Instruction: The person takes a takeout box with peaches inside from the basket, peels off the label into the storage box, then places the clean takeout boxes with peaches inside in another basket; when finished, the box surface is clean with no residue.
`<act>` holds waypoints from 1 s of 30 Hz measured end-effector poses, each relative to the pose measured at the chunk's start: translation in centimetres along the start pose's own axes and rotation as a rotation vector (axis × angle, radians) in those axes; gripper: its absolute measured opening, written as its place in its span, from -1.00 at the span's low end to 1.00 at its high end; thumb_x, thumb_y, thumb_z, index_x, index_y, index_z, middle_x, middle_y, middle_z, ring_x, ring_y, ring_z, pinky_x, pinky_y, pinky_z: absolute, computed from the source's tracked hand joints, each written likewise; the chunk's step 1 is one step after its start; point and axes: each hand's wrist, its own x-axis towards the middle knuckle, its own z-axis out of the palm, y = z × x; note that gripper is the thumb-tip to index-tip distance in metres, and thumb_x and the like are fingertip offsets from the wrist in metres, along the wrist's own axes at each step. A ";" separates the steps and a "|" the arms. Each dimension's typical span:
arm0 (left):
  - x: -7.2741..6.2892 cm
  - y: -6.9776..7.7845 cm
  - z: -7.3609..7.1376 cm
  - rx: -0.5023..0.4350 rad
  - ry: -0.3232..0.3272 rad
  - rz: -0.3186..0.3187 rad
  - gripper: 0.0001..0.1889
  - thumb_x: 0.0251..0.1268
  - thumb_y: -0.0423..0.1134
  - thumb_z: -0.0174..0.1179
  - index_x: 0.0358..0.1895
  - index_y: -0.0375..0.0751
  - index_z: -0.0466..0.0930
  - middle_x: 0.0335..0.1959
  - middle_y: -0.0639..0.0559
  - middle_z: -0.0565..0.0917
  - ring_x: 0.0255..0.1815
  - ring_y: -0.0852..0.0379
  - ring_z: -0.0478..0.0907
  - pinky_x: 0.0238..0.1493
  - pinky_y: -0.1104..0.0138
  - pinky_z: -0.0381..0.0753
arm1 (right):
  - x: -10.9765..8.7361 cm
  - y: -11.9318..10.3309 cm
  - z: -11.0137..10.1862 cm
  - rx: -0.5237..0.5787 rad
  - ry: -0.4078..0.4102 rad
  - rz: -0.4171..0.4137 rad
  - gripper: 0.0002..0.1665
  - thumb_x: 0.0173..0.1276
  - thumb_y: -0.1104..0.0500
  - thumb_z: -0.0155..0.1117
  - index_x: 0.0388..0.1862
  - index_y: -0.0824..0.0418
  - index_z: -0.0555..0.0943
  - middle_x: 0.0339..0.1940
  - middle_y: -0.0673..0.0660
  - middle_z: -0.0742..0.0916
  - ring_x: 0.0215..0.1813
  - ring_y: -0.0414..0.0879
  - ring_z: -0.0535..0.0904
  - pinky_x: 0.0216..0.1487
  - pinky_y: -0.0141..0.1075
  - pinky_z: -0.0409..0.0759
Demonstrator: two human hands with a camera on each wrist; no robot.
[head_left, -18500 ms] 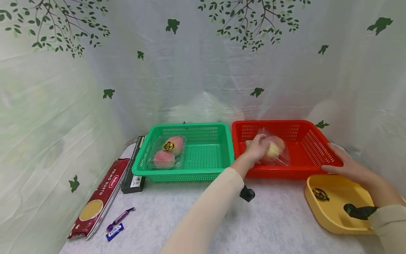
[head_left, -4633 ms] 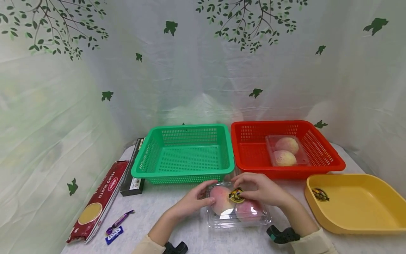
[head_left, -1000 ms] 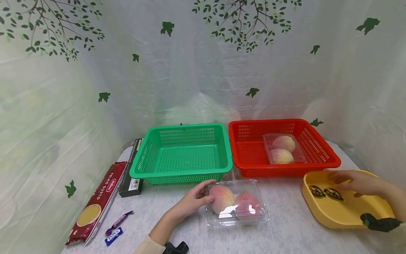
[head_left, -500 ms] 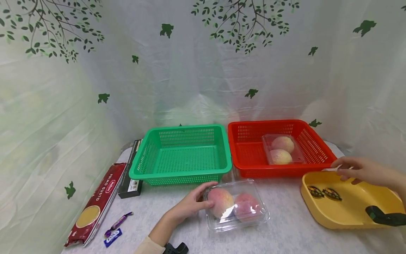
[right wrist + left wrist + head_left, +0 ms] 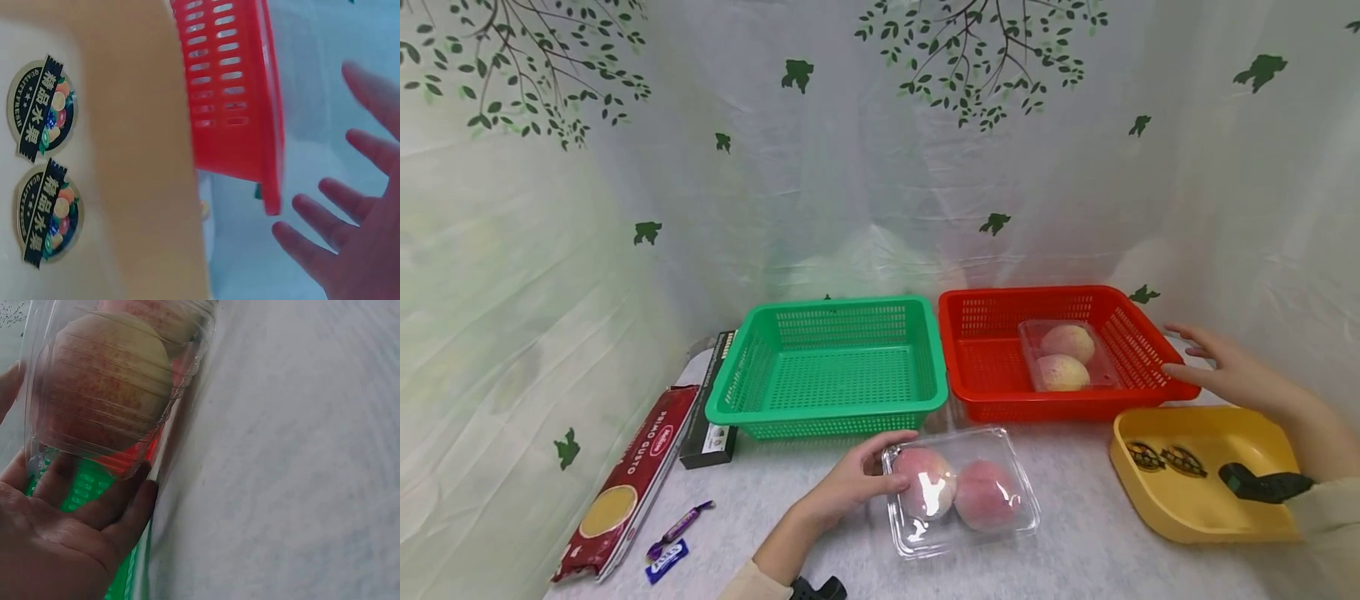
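Note:
My left hand (image 5: 857, 477) grips the left end of a clear plastic clamshell box (image 5: 958, 444), thumb above and fingers beneath. Two pink peaches (image 5: 987, 495) sit inside it; its top bears no sticker. In the left wrist view the box's end rests across the curled fingers (image 5: 128, 515). My right hand (image 5: 1228, 367) is beside the right end of the red basket (image 5: 1000, 371), with thumb and fingers spread and nothing in them. The right wrist view has these fingers (image 5: 337, 231) apart from the basket rim (image 5: 270, 144). A second clear box (image 5: 1033, 375) with two paler peaches lies in the red basket.
A yellow tray (image 5: 1210, 517) at the right holds two round black fruit stickers (image 5: 1184, 461). The green basket (image 5: 842, 375) stands left of the red one. Farther left lie a black box (image 5: 709, 433), a dark red packet (image 5: 632, 492) and two wrapped sweets (image 5: 677, 533).
The sticker on the clamshell box has gone to the yellow tray. My right hand has left the tray, letting go of a thin white strip, and moved to the red basket's end.

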 end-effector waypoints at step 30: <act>-0.2 0.7 0.3 -0.270 -0.194 -0.121 -0.28 0.30 -0.31 0.30 0.52 0.04 0.28 0.41 -0.10 0.36 -0.11 0.19 0.61 -0.10 0.33 0.68 | 2.3 2.6 2.5 0.098 -0.132 0.116 0.34 0.32 -0.19 0.29 0.60 0.33 -0.39 0.54 0.60 -0.30 0.38 0.62 -0.14 0.14 0.50 0.29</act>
